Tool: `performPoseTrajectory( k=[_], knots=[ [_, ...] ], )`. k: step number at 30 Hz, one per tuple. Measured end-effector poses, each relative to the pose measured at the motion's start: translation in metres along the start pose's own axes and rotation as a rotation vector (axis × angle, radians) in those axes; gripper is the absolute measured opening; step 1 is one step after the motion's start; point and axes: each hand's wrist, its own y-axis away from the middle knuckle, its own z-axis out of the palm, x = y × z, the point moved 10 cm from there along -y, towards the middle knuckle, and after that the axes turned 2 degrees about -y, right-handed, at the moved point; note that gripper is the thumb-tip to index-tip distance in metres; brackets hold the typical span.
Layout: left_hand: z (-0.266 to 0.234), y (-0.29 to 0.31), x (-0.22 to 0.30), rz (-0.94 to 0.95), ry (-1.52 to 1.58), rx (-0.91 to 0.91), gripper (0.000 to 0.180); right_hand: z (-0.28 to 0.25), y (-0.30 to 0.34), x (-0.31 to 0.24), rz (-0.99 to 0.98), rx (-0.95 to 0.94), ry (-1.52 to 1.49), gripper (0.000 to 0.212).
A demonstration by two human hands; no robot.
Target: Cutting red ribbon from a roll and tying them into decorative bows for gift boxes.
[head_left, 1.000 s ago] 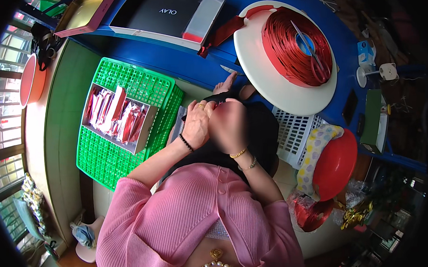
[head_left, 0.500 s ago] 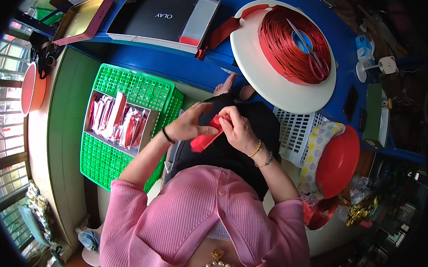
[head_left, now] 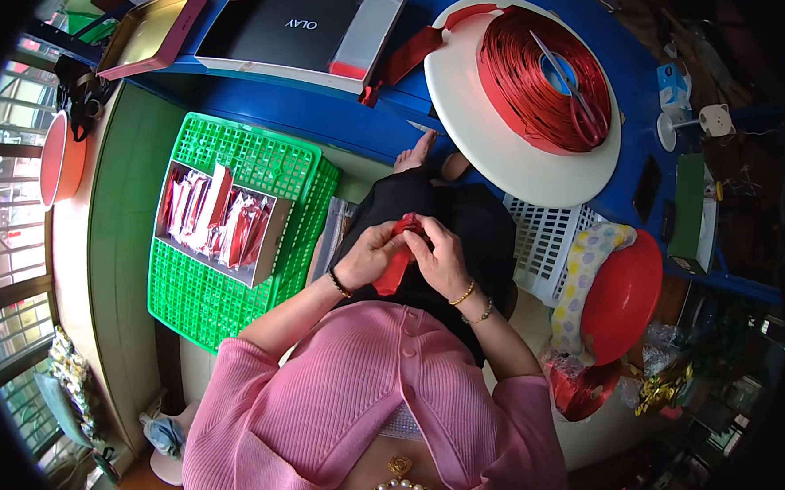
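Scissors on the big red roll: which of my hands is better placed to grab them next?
Probably your right hand: the scissors lie ahead on its side, and your left hand is farther off. Both hold a red ribbon, so the right would need to let go first.

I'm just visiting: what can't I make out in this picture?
All in the head view:
Red strip: partly hidden by the left hand and right hand.
Pearl necklace: cut off by the lower edge.
Green crate: surface beneath the gray box, which covers it.
Packets: contents too small to tell.
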Motion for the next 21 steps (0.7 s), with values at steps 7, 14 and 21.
performPoseTrajectory(
  k=[7,14,21],
  knots=[
    [0.011,0.016,-0.013,-0.233,0.247,-0.152,0.017,0.009,0.005,0.012,0.083,-0.012,-0.297,0.02],
    [0.009,0.017,-0.009,-0.129,0.046,-0.066,0.018,0.0,-0.001,-0.039,-0.278,0.01,0.398,0.031],
    [0.012,0.018,-0.01,-0.202,0.095,-0.125,0.017,0.012,-0.008,-0.047,-0.48,-0.213,0.525,0.024]
  ],
)
